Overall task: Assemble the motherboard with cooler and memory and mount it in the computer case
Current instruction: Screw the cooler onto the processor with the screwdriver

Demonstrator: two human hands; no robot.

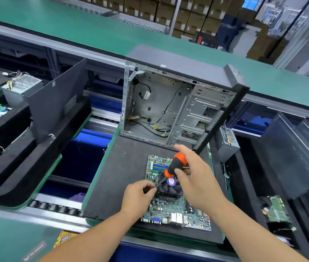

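Grey steel computer case (178,103): stands open-sided at the far edge of the pad, interior bare apart from loose black cables; placed facing the worker, likely so the finished board can go straight in.
Black foam-covered tabletop pad (123,167): carries case and board; the soft surface probably protects the solder side.
Green rectangular motherboard (170,207): lies flat on the pad, just in front of the case, rear ports toward the worker. Not yet mounted.
Black finned cooler with fan and purple hub label (169,188): seated on the board near its middle. Whether memory is fitted cannot be told.
Right hand (193,178): grip closed round the handle of the orange-and-black screwdriver (176,164), held tilted so the shaft runs down toward the cooler's near-left corner.
Left hand (138,197): fingers pinched at the screwdriver tip, apparently steadying the bit or a screw; the screw itself is too small to confirm.
Step in hand, judged: fastening the cooler; casing remains outstanding.
Risk: a slipped tip could score the board.
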